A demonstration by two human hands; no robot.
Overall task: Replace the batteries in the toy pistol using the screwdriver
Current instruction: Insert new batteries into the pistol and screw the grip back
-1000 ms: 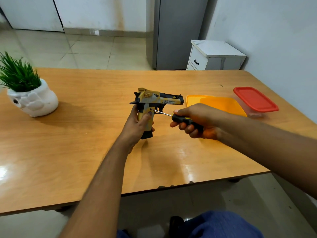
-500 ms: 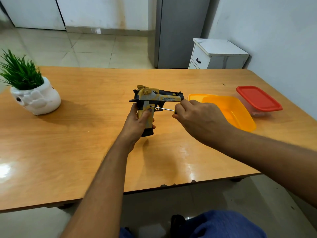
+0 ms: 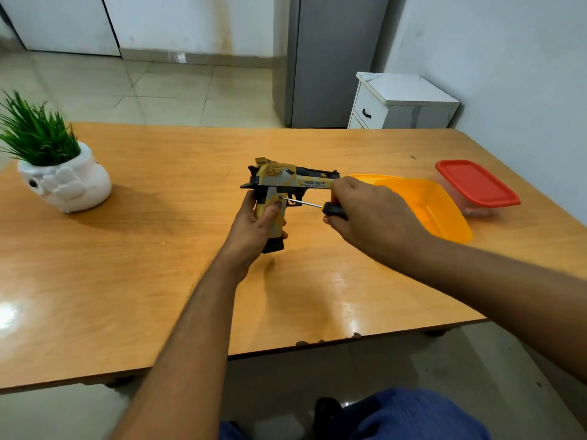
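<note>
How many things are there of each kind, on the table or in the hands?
Toy pistol: 1
Screwdriver: 1
Orange tub: 1
Red-lidded box: 1
Plant pot: 1
Total: 5

Both forearms are bare, no sleeves showing up to the frame edge. No rings, watch or bands on the left hand [image 3: 254, 223] or right hand [image 3: 371, 217]. Blue trousers [image 3: 413, 417] cover the lap, near right.

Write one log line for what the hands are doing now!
left hand: holds toy pistol | right hand: holds screwdriver | tip: at pistol grip
</note>
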